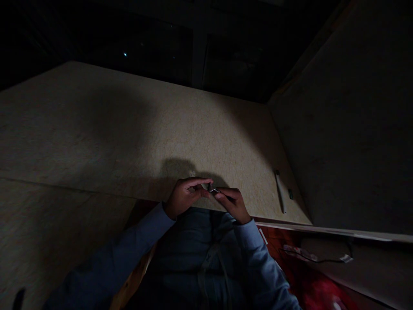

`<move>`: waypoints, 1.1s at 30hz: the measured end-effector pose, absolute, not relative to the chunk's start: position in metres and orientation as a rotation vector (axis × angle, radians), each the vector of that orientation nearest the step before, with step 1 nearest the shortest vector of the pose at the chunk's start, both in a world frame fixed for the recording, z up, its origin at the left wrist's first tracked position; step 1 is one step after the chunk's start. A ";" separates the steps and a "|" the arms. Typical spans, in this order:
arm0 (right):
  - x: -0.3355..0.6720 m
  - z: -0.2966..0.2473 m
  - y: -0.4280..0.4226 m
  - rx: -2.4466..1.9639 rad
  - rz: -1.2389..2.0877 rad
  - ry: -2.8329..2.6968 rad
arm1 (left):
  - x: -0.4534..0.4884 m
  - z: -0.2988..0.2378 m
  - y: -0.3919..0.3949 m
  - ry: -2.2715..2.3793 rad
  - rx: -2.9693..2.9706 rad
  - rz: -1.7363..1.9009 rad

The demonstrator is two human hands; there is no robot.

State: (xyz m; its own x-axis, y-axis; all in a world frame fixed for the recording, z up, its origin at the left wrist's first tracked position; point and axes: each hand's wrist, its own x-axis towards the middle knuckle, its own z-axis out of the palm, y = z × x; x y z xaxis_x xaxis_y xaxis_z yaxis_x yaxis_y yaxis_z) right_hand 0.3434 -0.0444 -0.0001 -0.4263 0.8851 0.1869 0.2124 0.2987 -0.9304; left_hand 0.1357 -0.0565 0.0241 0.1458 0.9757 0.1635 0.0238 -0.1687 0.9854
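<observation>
Near the front edge of the stone-topped table, my two hands meet over a small item. My left hand is closed in a pinch, its thumb and forefinger at a small dark upright piece. Against it sits a small shiny metal piece, pinched between the fingertips of my right hand. Both pieces are too small and dim to name, and whether they are joined I cannot tell. Fingers hide part of each.
A slim pale pen-like stick with a dark end lies at the right, beside a small dark green item. A wall bounds the table on the right. Below, a cable and red cloth show. The light is dim.
</observation>
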 end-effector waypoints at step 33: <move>0.340 0.001 -0.043 -0.986 1.192 -1.771 | 0.140 0.022 -0.058 1.067 1.455 1.192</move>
State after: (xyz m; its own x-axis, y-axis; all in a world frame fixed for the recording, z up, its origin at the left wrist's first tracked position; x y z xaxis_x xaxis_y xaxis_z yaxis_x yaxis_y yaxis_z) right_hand 0.3397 -0.0433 0.0006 -0.4040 0.8982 0.1732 0.1778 0.2628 -0.9483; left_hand 0.1399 -0.0580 0.0223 0.1476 0.9747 0.1679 0.0593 -0.1782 0.9822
